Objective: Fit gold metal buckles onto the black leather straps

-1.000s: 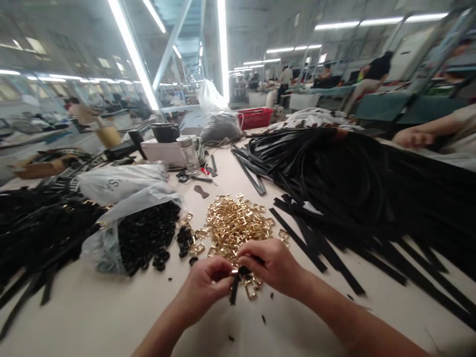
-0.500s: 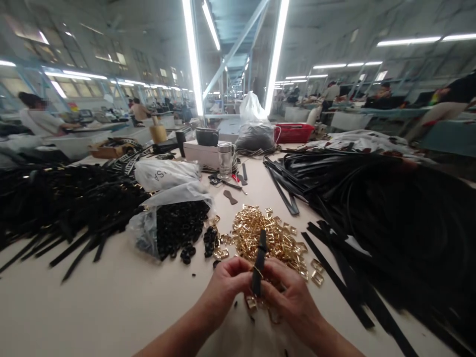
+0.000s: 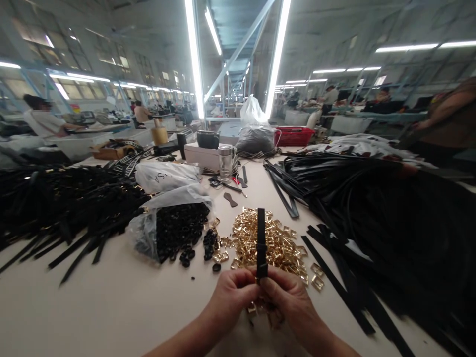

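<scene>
A black strap stands upright between my two hands, with a black loop around it partway down. My left hand pinches the strap's lower end from the left. From the right, my right hand grips the same end with thumb and fingers. The fingers hide the strap's bottom. Just beyond the hands lies a heap of gold metal buckles, partly behind the strap. Left of it, small black loops spill out of an open clear plastic bag.
Black straps spread over the right side of the pale table; another dark strap pile lies left. Farther back are a glass jar, a white box and a red basket. Several people are in the background.
More of the strap now sticks up above my fingers, and the gold piece seen on it earlier is hidden. Both hands are slightly lower. The person at the far right has shifted.
</scene>
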The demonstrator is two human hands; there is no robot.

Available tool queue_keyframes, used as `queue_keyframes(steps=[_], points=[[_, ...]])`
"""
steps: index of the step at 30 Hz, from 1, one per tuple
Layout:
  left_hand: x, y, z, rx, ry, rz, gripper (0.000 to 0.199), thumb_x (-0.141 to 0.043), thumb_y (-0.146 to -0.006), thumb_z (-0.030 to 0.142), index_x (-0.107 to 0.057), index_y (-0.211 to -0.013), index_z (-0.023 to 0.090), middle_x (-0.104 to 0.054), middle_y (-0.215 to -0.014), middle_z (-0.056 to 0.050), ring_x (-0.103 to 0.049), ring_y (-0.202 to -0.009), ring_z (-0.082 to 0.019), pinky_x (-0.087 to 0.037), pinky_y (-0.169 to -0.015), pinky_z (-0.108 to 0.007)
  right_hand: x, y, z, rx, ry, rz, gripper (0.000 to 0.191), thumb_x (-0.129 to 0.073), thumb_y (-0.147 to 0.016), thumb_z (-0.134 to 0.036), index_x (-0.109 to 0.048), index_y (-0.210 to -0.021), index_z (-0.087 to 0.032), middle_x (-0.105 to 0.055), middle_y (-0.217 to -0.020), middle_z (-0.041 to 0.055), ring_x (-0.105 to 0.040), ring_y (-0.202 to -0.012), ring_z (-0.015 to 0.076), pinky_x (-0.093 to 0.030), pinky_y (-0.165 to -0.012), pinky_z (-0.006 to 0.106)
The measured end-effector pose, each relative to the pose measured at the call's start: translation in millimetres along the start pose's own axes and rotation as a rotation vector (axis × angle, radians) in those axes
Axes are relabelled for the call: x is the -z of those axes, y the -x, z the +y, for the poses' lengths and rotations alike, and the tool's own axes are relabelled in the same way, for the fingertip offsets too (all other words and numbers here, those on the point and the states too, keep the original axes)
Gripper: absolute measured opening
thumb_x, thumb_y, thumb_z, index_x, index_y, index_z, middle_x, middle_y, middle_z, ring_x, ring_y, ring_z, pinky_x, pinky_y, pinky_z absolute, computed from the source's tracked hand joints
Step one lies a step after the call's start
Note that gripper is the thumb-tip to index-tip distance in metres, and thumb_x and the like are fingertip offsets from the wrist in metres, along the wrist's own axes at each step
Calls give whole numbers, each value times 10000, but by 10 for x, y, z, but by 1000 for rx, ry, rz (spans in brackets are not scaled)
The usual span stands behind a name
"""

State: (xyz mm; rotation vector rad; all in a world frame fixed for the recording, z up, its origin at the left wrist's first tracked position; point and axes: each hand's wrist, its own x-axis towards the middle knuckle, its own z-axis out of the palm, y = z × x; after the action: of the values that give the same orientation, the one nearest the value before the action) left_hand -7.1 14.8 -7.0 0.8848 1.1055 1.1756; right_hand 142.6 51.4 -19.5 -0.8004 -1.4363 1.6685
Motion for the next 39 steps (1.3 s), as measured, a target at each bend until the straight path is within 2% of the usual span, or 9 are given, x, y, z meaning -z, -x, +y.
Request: queue_keyframes(steps=[6, 8, 11, 14, 18, 24, 27, 33, 39], points=[[142, -43, 88, -61, -125, -85, 210, -765, -736, 349, -766, -815, 154, -701, -703, -47, -582, -595, -141, -446, -580, -260, 112, -32, -68, 28, 74, 67, 275, -734, -819, -433, -778, -1015, -245, -746, -929, 74, -694, -820, 223, -586, -732, 314], [364, -78, 254, -136, -212, 33, 199, -752, -736, 340, -738, -810, 156, -695, -685, -36, -589, -597, -139, -441, -567, -250, 169, -22, -72, 66, 126, 120, 268, -749, -805, -423, -783, -982, -224, -746, -947, 84, -694, -874, 231, -584, -783, 316], [741, -86, 562, -208, -312, 247, 222, -718, -748, 381, -684, -774, 163, -661, -644, -6, -583, -583, -134, -420, -549, -240, 214, 13, -69, 30, 110, 135, 290, -735, -815, -444, -769, -958, -194, -737, -872, 82, -694, -761, 198, -587, -684, 279], [957, -39, 737, -222, -644, 282, 177, -685, -780, 358, -681, -759, 182, -637, -656, 11, -571, -613, -140, -409, -576, -253, 203, 39, -81, -17, 63, 66, 295, -702, -843, -461, -730, -912, -176, -715, -804, 63, -672, -656, 164, -575, -614, 266], [955, -4, 608, -250, -1121, 155, 107, -646, -794, 231, -710, -714, 201, -650, -746, -5, -588, -702, -160, -418, -667, -275, 176, 43, -106, -16, 112, -3, 310, -675, -859, -480, -681, -844, -170, -671, -691, 28, -624, -584, 131, -522, -536, 225], [877, -105, 292, -219, -1325, 86, 145, -629, -752, 140, -752, -762, 217, -646, -840, -38, -597, -781, -195, -414, -725, -308, 156, 27, -128, -12, 212, 5, 368, -638, -857, -530, -644, -784, -169, -643, -658, 21, -575, -549, 120, -475, -506, 222], [751, -117, 295, -244, -1185, 111, 109, -631, -772, 176, -716, -706, 191, -639, -802, -39, -582, -755, -187, -413, -719, -307, 142, 19, -124, -15, 246, 13, 373, -616, -867, -537, -637, -792, -172, -634, -643, 15, -557, -529, 118, -448, -484, 218], [340, -133, 218, -136, -248, 44, 261, -754, -722, 423, -688, -717, 170, -597, -644, 3, -497, -616, -137, -413, -605, -253, 97, 30, -43, 57, 306, 72, 377, -579, -904, -504, -644, -787, -152, -596, -610, 1, -524, -514, 104, -404, -480, 206], [165, -133, 76, -174, -191, 92, 390, -795, -627, 576, -694, -602, 200, -594, -592, 6, -497, -592, -149, -451, -587, -254, 54, 24, 34, 45, 326, 105, 379, -597, -882, -492, -704, -809, -136, -610, -623, 7, -534, -517, 98, -370, -461, 184]])
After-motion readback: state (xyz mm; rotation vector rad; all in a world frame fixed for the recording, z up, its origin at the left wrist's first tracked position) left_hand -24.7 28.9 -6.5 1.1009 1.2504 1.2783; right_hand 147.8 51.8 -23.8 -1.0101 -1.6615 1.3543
